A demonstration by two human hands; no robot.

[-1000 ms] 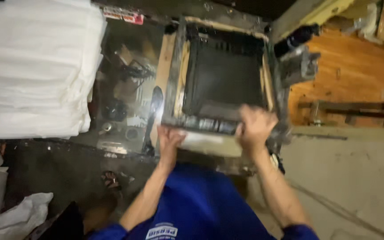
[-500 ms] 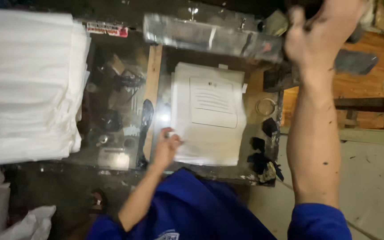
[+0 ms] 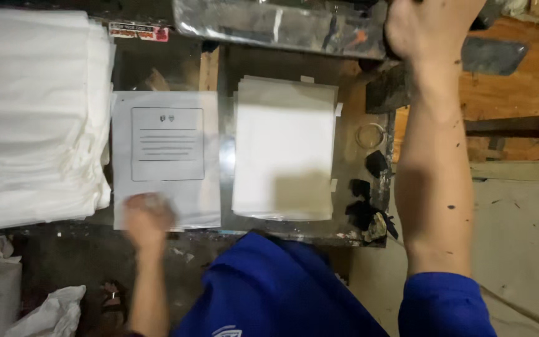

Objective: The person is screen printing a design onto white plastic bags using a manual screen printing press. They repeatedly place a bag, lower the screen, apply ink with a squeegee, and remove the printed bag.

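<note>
Head view looks down as the left hand (image 3: 148,215), blurred, fingers closed on the lower edge of a printed sheet (image 3: 166,159), holds it between the tall pile of white fabric (image 3: 35,118) and a blank white stack (image 3: 284,146) on the dark printing table (image 3: 378,187). Up top, the right hand (image 3: 428,28) grips the raised screen frame (image 3: 279,25) above the blank stack.

With the metal frame (image 3: 282,25) raised at the far edge, the blank sheet stack (image 3: 284,146) on the bench (image 3: 350,187) lies open from above, hemmed on the left by the printed sheet (image 3: 166,159) and tall cloth pile (image 3: 35,118), on the right by black ink blobs (image 3: 366,200) and a tape ring (image 3: 370,135).
</note>
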